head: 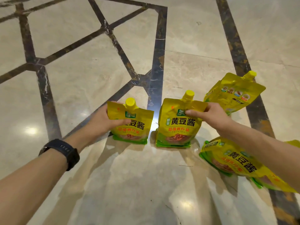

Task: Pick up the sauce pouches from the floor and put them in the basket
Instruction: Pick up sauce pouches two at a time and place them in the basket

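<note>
Two yellow sauce pouches with yellow caps stand upright in the middle of the marble floor. My left hand (103,120) grips the left pouch (133,125) by its upper left corner, thumb across the front. The right pouch (177,127) is pinched at its top right edge by my right hand (209,114). A third pouch (235,93) lies tilted with its back showing, just behind my right hand. Under my right forearm lies a fourth pouch (227,158), with another one (274,184) partly hidden beneath it. No basket is in view.
The floor (97,70) is glossy beige marble with dark inlaid strips forming a geometric pattern. A black watch (63,151) sits on my left wrist. Open floor stretches ahead and to the left.
</note>
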`<state>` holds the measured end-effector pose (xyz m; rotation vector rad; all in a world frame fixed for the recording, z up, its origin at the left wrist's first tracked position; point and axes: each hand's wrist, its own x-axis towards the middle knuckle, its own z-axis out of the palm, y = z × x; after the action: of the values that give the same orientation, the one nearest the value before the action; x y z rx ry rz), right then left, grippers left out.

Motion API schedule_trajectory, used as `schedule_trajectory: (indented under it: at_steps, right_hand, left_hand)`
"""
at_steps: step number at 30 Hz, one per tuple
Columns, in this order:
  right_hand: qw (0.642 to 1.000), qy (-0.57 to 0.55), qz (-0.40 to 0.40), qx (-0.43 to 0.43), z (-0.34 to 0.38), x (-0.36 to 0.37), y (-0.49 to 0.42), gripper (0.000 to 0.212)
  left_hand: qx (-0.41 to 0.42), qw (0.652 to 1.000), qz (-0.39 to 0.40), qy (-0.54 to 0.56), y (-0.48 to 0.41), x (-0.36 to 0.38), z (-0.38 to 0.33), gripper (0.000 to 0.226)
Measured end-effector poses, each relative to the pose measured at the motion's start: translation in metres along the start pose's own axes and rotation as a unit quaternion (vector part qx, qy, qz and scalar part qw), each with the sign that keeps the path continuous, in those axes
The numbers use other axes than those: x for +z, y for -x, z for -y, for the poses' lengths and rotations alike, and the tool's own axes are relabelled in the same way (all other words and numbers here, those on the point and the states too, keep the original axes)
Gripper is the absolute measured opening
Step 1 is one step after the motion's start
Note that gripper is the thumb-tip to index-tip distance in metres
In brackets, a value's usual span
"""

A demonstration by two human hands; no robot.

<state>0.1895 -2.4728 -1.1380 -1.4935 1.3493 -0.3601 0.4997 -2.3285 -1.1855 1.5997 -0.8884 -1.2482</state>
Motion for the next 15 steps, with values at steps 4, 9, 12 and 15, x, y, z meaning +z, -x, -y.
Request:
schedule_trajectory:
  at_steps: [4, 9, 12, 15]
  right_hand:
    - [0.995, 0.046, 0.087, 0.007, -0.007, 0.005, -0.008, 0.04]
    - [0.984, 0.048, 0.169, 0.023, -0.004, 0.002, -0.015, 0.046]
    - [0.985, 0.044, 0.167, 0.029, -0.001, 0.005, -0.018, 0.044]
    - [0.984, 0.048, 0.168, 0.025, 0.008, 0.01, -0.024, 0.046]
  left_hand:
    - [-0.021, 0.999, 0.03, -0.006, -0.004, 0.001, 0.013, 0.059]
    - [-0.026, 0.999, 0.026, -0.025, -0.011, 0.005, 0.02, 0.061]
    - [-0.039, 0.999, 0.009, -0.017, -0.01, 0.008, 0.026, 0.07]
    - [-0.033, 0.999, -0.037, -0.001, -0.006, 0.016, 0.03, 0.069]
